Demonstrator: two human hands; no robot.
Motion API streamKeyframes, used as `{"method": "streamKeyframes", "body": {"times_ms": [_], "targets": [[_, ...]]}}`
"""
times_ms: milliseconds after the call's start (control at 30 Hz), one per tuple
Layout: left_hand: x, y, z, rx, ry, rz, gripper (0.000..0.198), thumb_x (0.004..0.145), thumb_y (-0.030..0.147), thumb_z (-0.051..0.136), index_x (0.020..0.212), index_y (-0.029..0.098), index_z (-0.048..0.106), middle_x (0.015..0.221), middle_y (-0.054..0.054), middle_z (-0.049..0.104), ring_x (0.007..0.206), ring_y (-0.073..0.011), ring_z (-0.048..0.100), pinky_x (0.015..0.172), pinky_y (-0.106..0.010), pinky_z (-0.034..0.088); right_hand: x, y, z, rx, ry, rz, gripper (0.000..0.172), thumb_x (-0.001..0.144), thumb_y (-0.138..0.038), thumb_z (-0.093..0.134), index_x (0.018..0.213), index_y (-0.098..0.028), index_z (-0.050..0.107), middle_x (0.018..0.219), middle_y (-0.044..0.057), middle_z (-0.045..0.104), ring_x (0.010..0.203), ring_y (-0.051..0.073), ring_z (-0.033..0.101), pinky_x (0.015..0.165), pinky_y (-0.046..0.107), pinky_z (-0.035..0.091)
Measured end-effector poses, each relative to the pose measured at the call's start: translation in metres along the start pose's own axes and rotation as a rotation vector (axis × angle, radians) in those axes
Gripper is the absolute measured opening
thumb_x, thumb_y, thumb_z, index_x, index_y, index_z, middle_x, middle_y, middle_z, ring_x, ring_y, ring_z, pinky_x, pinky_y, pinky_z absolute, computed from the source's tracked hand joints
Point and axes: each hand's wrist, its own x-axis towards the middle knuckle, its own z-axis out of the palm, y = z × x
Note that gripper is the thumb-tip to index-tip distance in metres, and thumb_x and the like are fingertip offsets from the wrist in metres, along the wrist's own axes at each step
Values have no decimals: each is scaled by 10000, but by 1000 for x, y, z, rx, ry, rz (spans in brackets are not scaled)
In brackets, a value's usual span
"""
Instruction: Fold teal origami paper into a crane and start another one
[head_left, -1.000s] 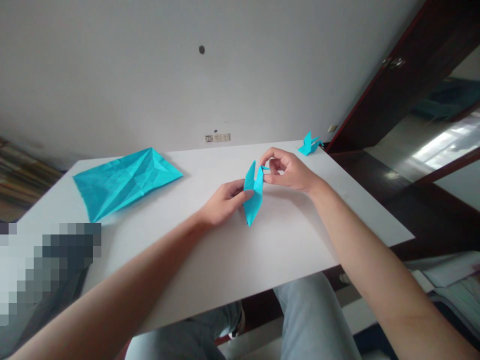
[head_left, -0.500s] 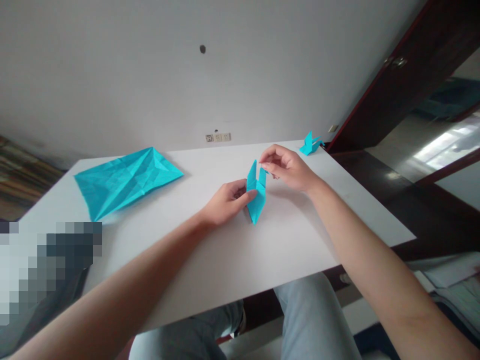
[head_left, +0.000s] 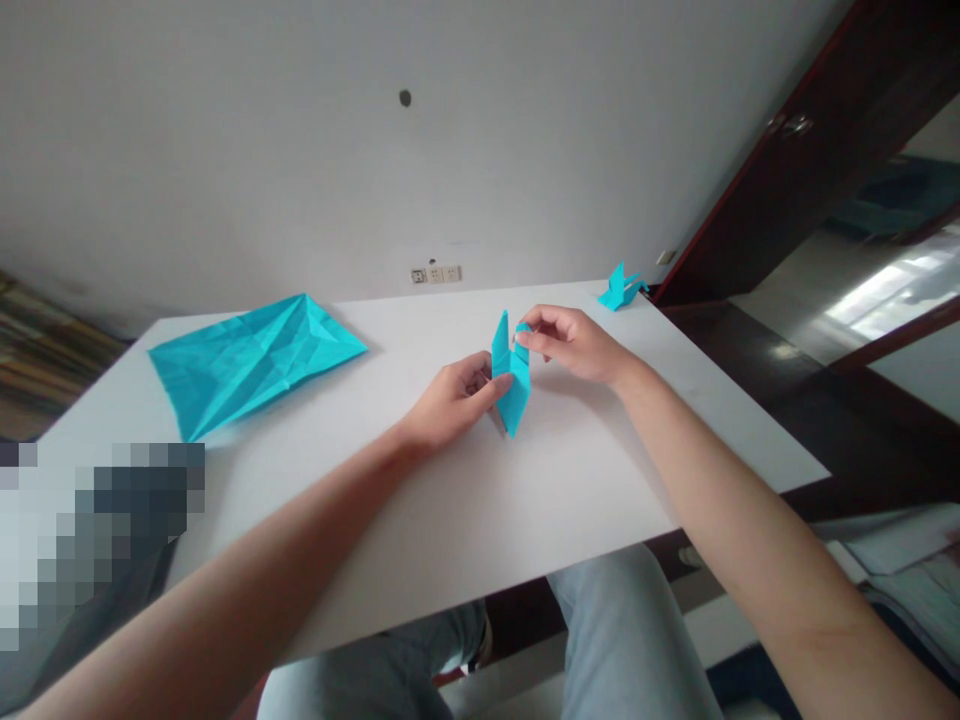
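A folded turquoise paper (head_left: 514, 402) with two narrow upright points is held over the middle of the white table (head_left: 420, 530). My left hand (head_left: 457, 395) pinches its body from the left, thumb across the front and fingers behind. At the top of the right point, my right hand (head_left: 566, 340) grips the paper between thumb and forefinger. The left point stands free. An unfolded, creased turquoise sheet (head_left: 255, 360) lies at the table's left. At the back right corner sits a small folded turquoise paper bird (head_left: 619, 290).
Behind the table rises a grey wall with sockets (head_left: 435, 274). A dark wooden door frame (head_left: 757, 150) stands at the right. Striped cloth (head_left: 52, 350) hangs at the far left. My knees are below the front edge.
The folded paper has risen slightly in my left hand. My right hand has moved slightly down, and its fingertips now cover the top of the right point, which looks bent over.
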Motion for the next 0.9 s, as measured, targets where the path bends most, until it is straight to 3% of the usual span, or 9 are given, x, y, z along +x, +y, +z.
{"method": "streamKeyframes", "body": {"times_ms": [133,233,367,600,733,900], "targets": [[-1,2,-1,-22,1,-6,333,1054,550,725,1095,230,642,836,16,681,758,-189,649,713,-321,501,1,3,0,19,42,-50,593,950,-791,916,959,-229,728,831,-18,653,701,137,538,641,303,434],[-1,2,-1,-79,2,-19,241,1040,405,641,1209,235,614,830,19,734,810,-215,723,808,-356,576,3,2,-2,56,95,-87,616,943,-816,916,947,-236,709,826,-21,654,667,123,510,601,287,415],[1,-3,2,-140,15,-19,298,967,288,602,1257,237,558,837,30,742,813,-207,738,818,-361,593,5,1,-5,77,157,-113,633,940,-839,913,936,-248,687,793,-39,622,630,110,477,566,272,404],[2,-6,5,-182,-36,21,402,929,311,713,1287,237,544,838,74,694,716,-148,685,716,-307,544,8,4,-5,122,243,-148,670,916,-872,914,897,-266,628,719,-74,541,582,99,442,528,270,359],[-1,-2,3,-179,-29,-41,475,944,341,745,1356,232,536,820,78,728,653,-137,667,662,-288,544,9,5,-7,139,302,-159,668,908,-882,915,931,-270,647,726,-76,526,580,101,444,539,278,359],[-1,-1,5,-185,-11,-58,596,952,331,788,1464,229,503,981,16,818,597,-118,702,601,-266,557,6,2,-5,102,189,-92,651,914,-862,921,941,-256,685,779,-55,569,625,110,461,574,283,383]]}}
